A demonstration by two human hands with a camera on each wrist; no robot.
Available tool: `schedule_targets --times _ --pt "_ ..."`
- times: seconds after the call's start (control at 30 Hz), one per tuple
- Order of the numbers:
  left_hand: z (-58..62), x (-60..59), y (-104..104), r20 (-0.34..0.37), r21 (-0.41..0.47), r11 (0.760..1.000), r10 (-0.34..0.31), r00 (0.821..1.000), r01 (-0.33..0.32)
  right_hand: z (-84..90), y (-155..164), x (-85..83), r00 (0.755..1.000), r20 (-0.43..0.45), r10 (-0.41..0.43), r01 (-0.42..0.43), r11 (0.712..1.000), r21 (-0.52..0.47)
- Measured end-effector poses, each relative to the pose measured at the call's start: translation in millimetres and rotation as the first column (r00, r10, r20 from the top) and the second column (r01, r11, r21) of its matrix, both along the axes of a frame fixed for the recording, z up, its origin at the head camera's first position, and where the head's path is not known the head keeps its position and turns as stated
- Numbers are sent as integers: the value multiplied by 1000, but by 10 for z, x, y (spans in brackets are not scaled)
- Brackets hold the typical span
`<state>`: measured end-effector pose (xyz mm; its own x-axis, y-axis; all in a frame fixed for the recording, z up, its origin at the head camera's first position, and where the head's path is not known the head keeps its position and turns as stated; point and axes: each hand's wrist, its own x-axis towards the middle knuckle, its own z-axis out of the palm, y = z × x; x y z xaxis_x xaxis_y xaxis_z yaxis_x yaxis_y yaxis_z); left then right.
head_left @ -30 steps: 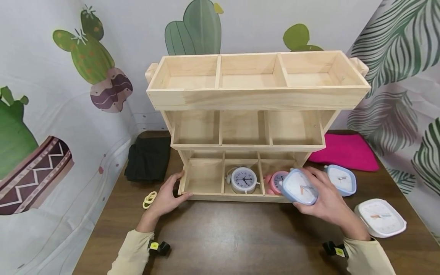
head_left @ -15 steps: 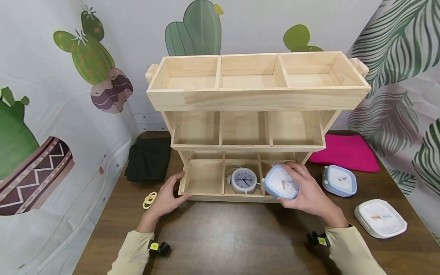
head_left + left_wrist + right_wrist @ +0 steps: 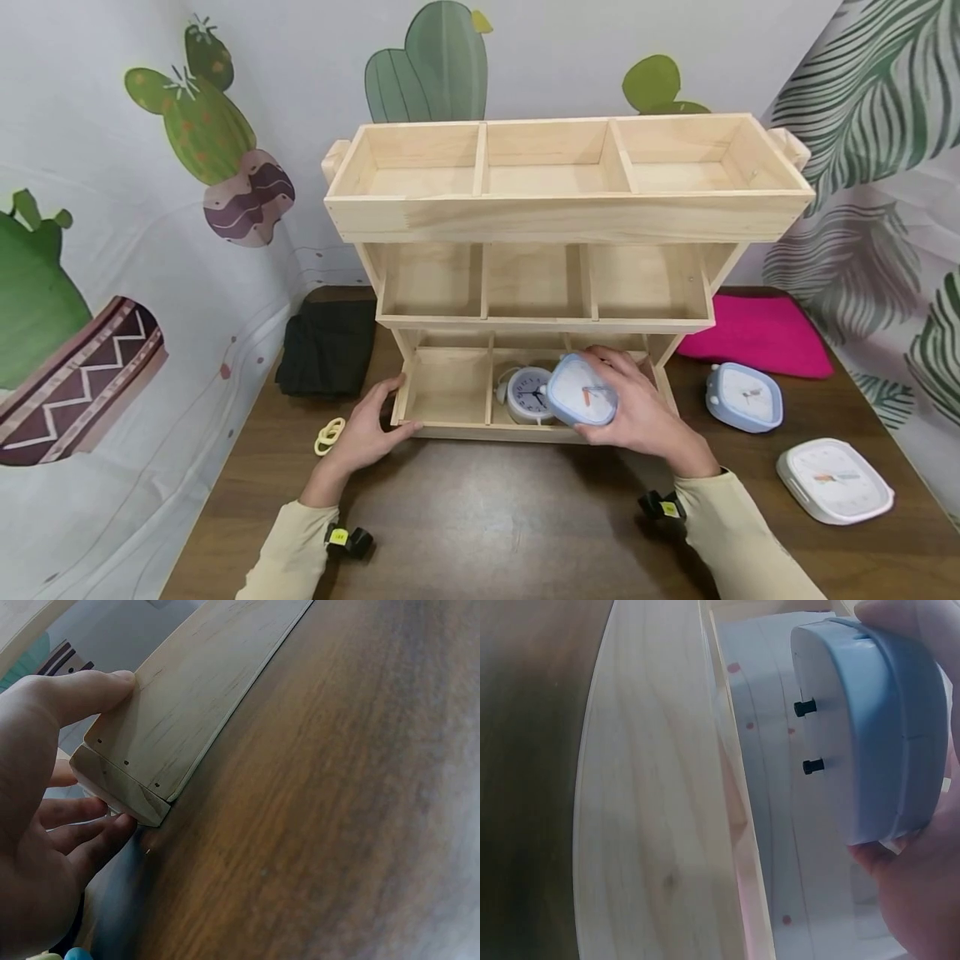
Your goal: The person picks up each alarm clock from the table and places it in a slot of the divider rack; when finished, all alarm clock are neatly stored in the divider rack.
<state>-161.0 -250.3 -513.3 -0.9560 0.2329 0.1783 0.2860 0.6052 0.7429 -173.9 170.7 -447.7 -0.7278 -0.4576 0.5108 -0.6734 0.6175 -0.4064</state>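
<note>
Pale fabric walls [image 3: 555, 50] run from nine round to three o'clock, printed with cacti [image 3: 206, 137] at ten and leaves [image 3: 862, 100] at two; a soft sheen [image 3: 483, 487] lights the brown table [image 3: 517, 571] at six.

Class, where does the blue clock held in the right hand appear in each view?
Head: the blue clock, below and right of centre, in the right hand.
Left wrist: not in it.
Right wrist: upper right, showing two black knobs.
Shared landmark: the shelf's lowest front board.

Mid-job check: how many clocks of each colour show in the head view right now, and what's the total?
Blue: 2, the held clock and the tabletop clock
White: 2, the round clock and the square clock
Total: 4 clocks
</note>
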Motion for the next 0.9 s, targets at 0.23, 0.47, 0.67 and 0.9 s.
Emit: schedule_targets --times 0.23,0.47,0.67,0.9 --pt "4 -8 -5 -4 -5 1000 -2 1000 2 -4 -159 -74 999 44 15 -17 999 44" --pt "2 0 0 1 -7 1000 -4 1000 4 -22 -327 -152 992 118 51 -56 998 36" --pt "-8 -5 4 2 -2 1000 -2 1000 2 -12 -480 -216 985 154 80 -87 995 40" --pt "-15 -10 1 -2 3 1000 -2 1000 2 -22 -667 -292 976 160 148 -155 987 31"
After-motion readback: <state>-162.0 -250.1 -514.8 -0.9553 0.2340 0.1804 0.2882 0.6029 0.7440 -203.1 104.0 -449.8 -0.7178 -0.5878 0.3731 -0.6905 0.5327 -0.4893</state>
